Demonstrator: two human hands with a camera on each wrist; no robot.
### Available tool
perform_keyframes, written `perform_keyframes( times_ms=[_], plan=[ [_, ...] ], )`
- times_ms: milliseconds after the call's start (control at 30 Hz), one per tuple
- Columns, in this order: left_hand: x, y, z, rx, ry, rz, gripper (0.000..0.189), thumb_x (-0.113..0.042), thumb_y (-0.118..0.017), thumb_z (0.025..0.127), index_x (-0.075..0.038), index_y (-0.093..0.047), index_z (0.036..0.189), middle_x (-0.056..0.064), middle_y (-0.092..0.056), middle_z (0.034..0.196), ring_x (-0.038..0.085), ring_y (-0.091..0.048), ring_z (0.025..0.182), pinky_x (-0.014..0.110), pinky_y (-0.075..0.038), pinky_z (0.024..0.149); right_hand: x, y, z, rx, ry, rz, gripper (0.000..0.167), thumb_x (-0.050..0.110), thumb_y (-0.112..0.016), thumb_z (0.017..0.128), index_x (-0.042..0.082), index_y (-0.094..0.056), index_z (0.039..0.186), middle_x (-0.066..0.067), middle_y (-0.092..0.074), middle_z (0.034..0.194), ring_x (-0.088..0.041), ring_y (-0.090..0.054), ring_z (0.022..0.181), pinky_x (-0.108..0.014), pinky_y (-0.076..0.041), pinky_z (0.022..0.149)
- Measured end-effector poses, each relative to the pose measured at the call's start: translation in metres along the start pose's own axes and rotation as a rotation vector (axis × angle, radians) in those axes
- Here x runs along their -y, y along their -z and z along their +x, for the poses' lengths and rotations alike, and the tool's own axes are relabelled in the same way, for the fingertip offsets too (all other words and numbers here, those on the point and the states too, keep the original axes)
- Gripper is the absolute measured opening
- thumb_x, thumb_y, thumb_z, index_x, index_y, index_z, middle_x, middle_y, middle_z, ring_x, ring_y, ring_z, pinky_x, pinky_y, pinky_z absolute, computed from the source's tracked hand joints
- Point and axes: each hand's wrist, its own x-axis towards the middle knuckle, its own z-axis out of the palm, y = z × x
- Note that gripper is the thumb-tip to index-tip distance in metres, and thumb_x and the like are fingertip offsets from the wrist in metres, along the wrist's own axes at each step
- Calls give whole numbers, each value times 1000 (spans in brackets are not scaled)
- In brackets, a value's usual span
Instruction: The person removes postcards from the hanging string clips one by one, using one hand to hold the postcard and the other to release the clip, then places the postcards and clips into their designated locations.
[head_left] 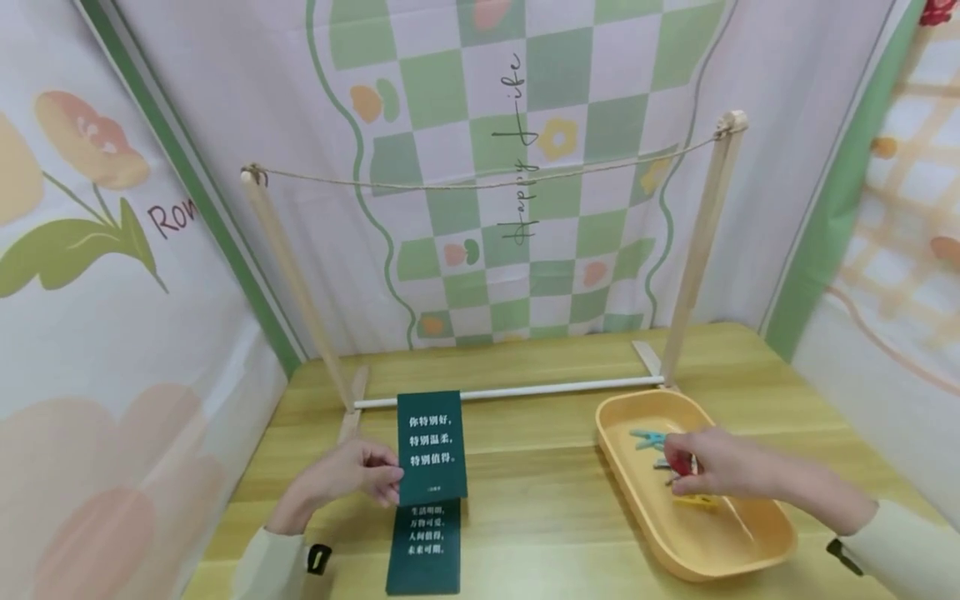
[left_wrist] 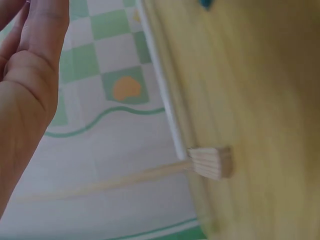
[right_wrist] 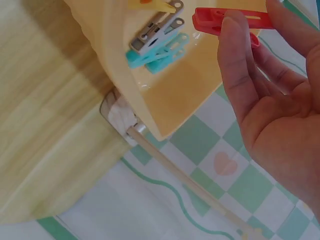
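Note:
My left hand (head_left: 358,475) pinches a dark green card (head_left: 431,446) with white Chinese text by its left edge. A second green card (head_left: 424,550) lies on the table, partly covered by the first. Over the yellow tray, my right hand (head_left: 723,467) holds a red clothespin (right_wrist: 232,20) between thumb and fingers. Below it in the tray lie a grey clothespin (right_wrist: 157,27), teal clothespins (right_wrist: 162,55) and a yellow clothespin (head_left: 697,501). In the left wrist view, only part of the left hand (left_wrist: 35,55) shows, at the upper left.
Behind the cards stands a wooden frame with a left post (head_left: 300,283), a right post (head_left: 701,250) and a white bottom bar (head_left: 555,389). A thin string (head_left: 480,185) spans the post tops. The yellow tray (head_left: 637,521) sits at the right on the wooden table (head_left: 532,517).

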Motion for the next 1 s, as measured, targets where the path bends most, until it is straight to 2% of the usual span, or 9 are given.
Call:
perform_keyframes(
  times_ms=[133,267,400,500,633,800,1000],
  plan=[
    [12,-2,-8,41,26,-21,24,-15,-60,97,8,-64,97,16,-71,85,21,-72,74,48,-59,73,1,-7,-4,29,-27,18,26,32,-76,84,22,-52,83,20,-51,74,7,-43,65,-17,-38,54],
    [21,-3,-15,101,42,-37,23,-14,-59,97,9,-63,96,17,-71,85,18,-72,73,39,-61,69,1,-17,-8,35,-14,15,28,30,-78,82,21,-52,83,19,-50,71,8,-41,63,-16,-36,53],
    [29,-7,-22,170,85,-96,25,-13,-60,97,12,-61,97,15,-72,83,14,-72,71,31,-61,65,2,-25,-13,56,-20,21,29,29,-79,81,20,-52,82,17,-48,67,8,-38,60,-15,-34,51],
    [32,-12,-24,196,108,-134,27,-12,-61,96,15,-60,97,12,-73,81,12,-72,69,28,-60,63,3,-29,-16,75,-56,26,31,29,-80,80,20,-50,81,15,-46,66,7,-36,58,-15,-33,50],
    [33,-19,-25,202,139,-153,26,-10,-61,95,16,-59,95,9,-72,77,11,-72,67,26,-60,62,4,-31,-18,79,-79,12,33,30,-81,78,20,-50,81,14,-45,66,7,-35,58,-15,-32,51],
    [36,-27,-27,180,205,-151,20,-9,-60,95,10,-60,91,9,-71,76,14,-71,65,26,-60,60,7,-32,-18,75,-72,-50,35,28,-82,75,20,-47,78,15,-43,65,6,-33,58,-16,-29,51],
    [42,-36,-26,159,269,-122,22,-10,-54,95,8,-61,85,8,-68,70,13,-68,57,24,-56,49,9,-34,-17,95,-112,-148,34,22,-80,73,22,-46,77,14,-41,66,3,-33,58,-18,-29,52]
  ],
)
